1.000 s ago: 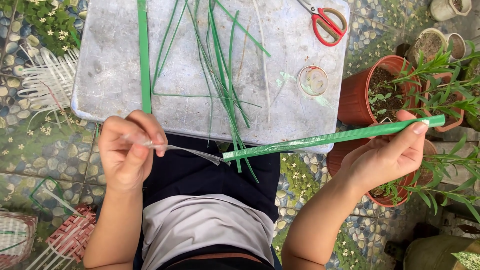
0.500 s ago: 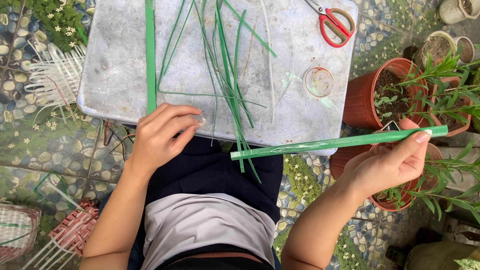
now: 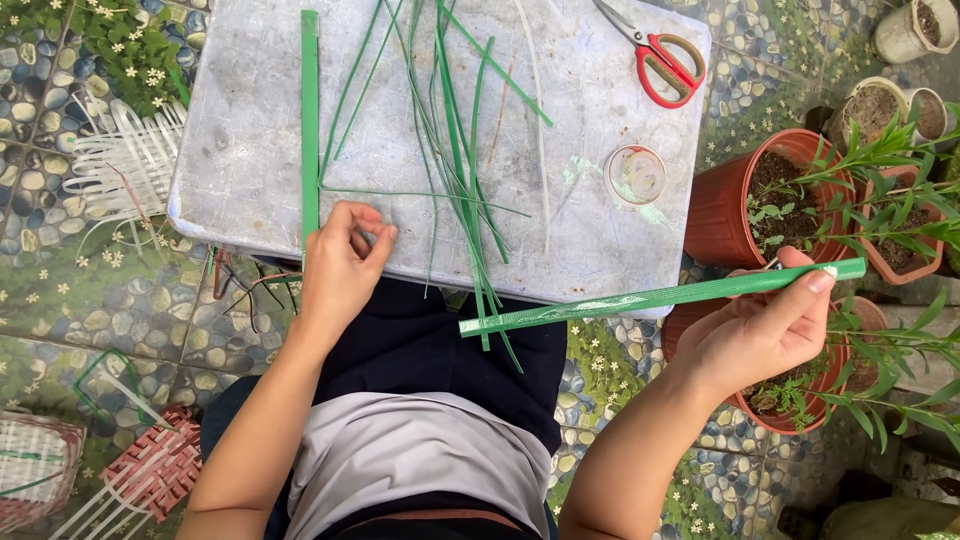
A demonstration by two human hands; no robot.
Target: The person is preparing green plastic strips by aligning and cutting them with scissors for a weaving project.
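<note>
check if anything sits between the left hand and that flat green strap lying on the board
Nothing visible does. The left hand rests at the board's near edge, right beside the lower end of the flat green strap. The loose thin green strips lie off to the other side of the hand.

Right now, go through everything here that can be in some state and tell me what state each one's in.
Left hand: on the board's near edge, fingers curled beside the flat green strip.
Right hand: gripping the green strap, held level.
Scissors: closed, lying flat.
Tape roll: lying flat.
Thin green slivers: loose, scattered.
</note>
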